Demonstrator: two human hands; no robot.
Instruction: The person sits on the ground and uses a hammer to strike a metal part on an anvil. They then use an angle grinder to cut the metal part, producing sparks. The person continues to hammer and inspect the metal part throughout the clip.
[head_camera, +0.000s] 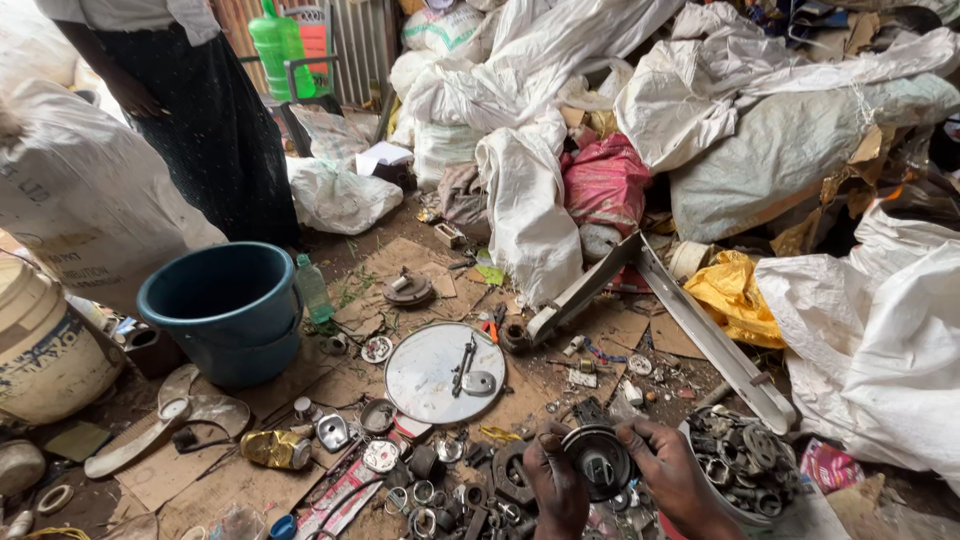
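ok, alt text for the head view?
Both hands, left hand and right hand, hold a round dark metal part over scattered scrap parts on cardboard. A blue bucket, silver disc and white sacks lie around.

Round dark metal part (597, 462), gripped by left hand (556, 484) and right hand (673, 478). Grey metal disc (430, 375) just beyond it. Teal bucket (222, 300) far left of it.

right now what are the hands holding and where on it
Both hands hold one round dark metal disc part: the left hand grips its left rim, the right hand its right rim, fingers curled around the edge.
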